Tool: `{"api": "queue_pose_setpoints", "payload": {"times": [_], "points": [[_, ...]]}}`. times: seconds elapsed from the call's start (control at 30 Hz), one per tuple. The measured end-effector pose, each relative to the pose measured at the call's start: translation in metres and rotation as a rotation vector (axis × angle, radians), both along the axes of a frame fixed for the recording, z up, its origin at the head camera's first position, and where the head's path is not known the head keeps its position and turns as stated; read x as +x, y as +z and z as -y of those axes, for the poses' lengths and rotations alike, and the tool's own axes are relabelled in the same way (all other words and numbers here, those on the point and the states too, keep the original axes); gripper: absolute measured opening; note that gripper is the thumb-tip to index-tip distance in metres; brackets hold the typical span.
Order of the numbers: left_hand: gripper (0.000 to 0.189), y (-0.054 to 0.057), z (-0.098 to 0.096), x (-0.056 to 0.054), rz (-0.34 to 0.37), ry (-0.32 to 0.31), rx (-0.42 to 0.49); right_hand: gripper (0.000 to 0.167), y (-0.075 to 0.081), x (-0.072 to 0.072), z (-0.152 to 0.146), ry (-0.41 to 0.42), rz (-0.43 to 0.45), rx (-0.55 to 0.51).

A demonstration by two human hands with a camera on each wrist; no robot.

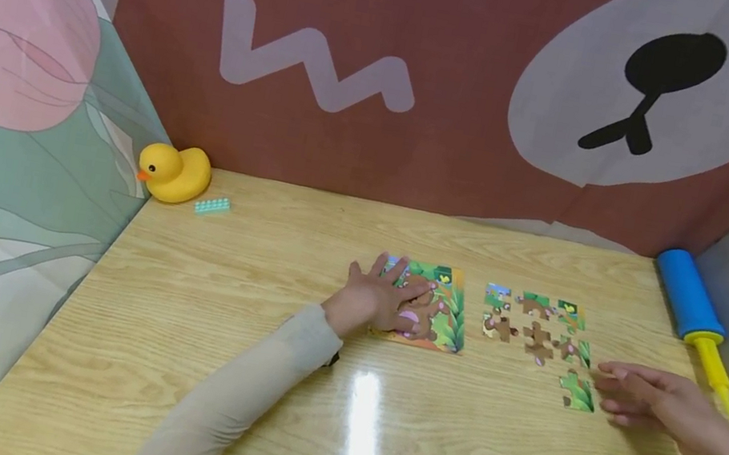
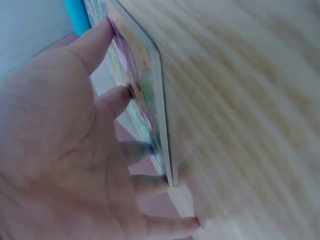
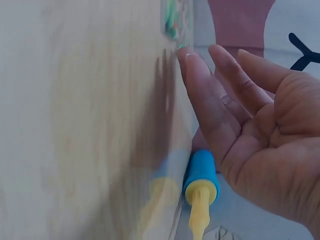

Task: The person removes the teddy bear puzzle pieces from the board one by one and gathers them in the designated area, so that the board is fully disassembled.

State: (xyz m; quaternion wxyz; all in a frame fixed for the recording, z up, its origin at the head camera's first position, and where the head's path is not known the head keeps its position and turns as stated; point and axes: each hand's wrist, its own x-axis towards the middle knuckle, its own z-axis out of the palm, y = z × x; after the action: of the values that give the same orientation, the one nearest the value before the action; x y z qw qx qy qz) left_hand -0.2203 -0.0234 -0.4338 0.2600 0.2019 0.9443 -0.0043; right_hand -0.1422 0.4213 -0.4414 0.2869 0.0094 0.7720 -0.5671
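My left hand (image 1: 372, 302) lies with fingers spread over a square picture board (image 1: 452, 320) showing a brown animal among green leaves. In the left wrist view, fingertips (image 2: 122, 95) rest on the board's face, and the little finger reaches past its edge. Several loose jigsaw pieces (image 1: 538, 341) with matching colours lie just right of the board, roughly in rows with gaps. A green corner piece (image 1: 577, 391) is the lowest of them. Beside it is my right hand (image 1: 676, 413), fingers loosely bent and holding nothing; the right wrist view shows this hand (image 3: 260, 120) raised off the tabletop.
A yellow rubber duck (image 1: 179, 174) and a small mint toy brick (image 1: 213, 206) sit at the back left of the wooden table (image 1: 242, 255). Along the right edge lies a blue and yellow toy pump (image 1: 692, 297). Printed cloth walls (image 1: 419, 164) enclose the back and sides.
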Motion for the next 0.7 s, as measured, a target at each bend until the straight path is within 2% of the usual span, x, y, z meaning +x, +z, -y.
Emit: {"api": "queue_pose_setpoints", "payload": {"times": [0.17, 0.43, 0.57, 0.7], "points": [[0.072, -0.002, 0.003, 0.001, 0.011, -0.005, 0.050, 0.033, 0.006, -0.008, 0.022, -0.019, -0.052, 0.043], [0.075, -0.001, 0.010, -0.001, 0.043, -0.005, 0.140, 0.060, 0.011, -0.026, 0.080, 0.028, -0.104, 0.095], [0.083, 0.000, 0.021, -0.004, 0.042, -0.029, 0.217, 0.061, 0.012, -0.036, 0.109, 0.070, -0.104, 0.086], [0.086, 0.000, 0.035, -0.005, 0.054, -0.039, 0.216, 0.053, 0.009, -0.046, 0.140, 0.102, -0.114, 0.063]]}}
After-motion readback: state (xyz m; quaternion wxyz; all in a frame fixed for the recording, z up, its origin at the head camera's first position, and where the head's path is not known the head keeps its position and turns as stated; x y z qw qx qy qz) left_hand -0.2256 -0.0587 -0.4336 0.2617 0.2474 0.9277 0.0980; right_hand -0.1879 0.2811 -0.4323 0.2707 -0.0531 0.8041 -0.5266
